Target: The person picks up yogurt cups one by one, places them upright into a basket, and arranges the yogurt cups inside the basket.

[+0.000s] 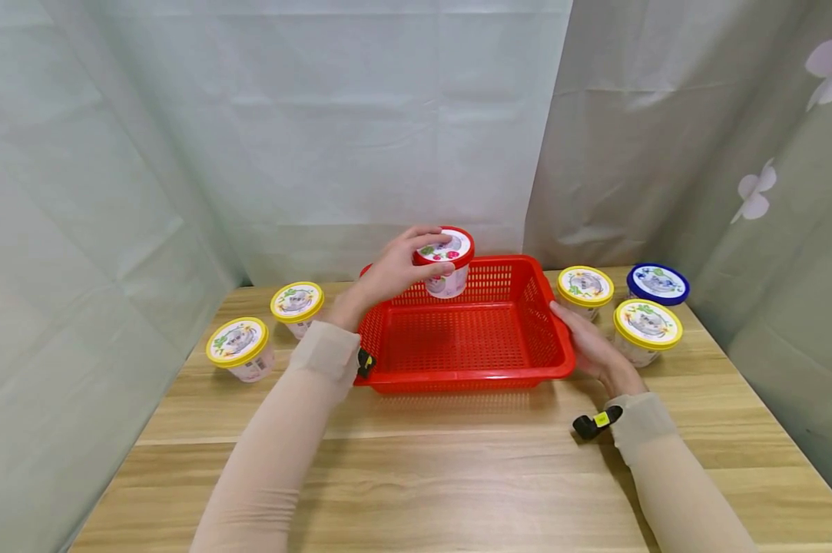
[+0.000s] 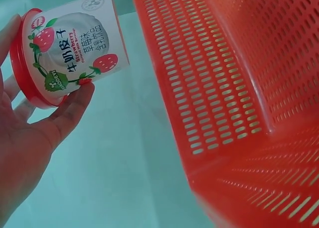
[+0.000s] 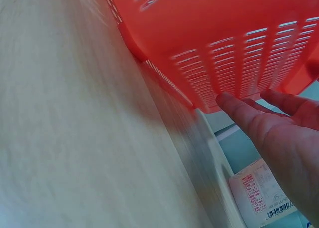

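Note:
My left hand [image 1: 390,270] grips a strawberry milk tub [image 1: 447,286] by its red lid, with the fingers and thumb round it. In the head view the tub is held up at the back of a red plastic basket [image 1: 457,375]. Strawberries and printed lettering show on the tub's side in the left wrist view, where the basket's perforated wall [image 2: 199,83] stands apart from it. Beside the basket's right end is my right hand [image 1: 587,338], its extended fingers [image 3: 239,110] at the slotted outer wall in the right wrist view.
Two yellow-lidded tubs, a front one [image 1: 239,349] and a back one [image 1: 298,303], stand left of the basket. Two more yellow-lidded tubs [image 1: 585,286] and a blue-lidded tub [image 1: 657,283] stand to the right. A pale curtain [image 1: 388,138] hangs behind the wooden table [image 1: 457,484].

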Demonstrator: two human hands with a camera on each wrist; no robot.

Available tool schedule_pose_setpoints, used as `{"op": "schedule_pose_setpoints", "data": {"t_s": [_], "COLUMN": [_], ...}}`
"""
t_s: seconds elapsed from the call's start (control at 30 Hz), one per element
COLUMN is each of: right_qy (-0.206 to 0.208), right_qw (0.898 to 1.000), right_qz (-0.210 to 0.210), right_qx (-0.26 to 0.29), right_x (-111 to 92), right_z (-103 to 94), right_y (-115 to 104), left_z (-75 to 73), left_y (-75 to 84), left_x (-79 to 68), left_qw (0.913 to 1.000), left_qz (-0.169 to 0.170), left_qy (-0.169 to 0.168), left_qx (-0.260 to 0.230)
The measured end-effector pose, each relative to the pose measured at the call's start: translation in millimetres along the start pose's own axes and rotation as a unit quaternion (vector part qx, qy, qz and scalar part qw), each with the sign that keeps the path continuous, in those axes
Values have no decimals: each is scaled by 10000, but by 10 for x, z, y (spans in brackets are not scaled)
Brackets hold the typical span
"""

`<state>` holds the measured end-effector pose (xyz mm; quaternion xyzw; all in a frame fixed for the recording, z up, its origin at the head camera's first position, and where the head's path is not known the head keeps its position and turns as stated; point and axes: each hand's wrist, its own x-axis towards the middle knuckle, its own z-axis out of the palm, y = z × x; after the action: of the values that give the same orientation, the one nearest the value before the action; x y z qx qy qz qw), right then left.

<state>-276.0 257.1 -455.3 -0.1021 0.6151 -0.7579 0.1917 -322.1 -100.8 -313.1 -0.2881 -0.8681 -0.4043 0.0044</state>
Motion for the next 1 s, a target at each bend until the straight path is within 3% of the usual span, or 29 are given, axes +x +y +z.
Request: {"op": "schedule_pose_setpoints", "data": {"t_s": [0.5,1.0], "right_qy": [-23,-128], "right_qw": [9999,9999], "right_qz": [108,2], "right_qx": [10,22], "right_x": [-11,9], "right_z": [-4,-25], "right_y": [-11,22], "left_z": [181,342], "left_y": [43,50], "left_x": [130,260], "left_qw": [9998,9999], "left_qz": [-133,-30], "left_qy": [-92,-149], "left_qx": [-73,19]}}
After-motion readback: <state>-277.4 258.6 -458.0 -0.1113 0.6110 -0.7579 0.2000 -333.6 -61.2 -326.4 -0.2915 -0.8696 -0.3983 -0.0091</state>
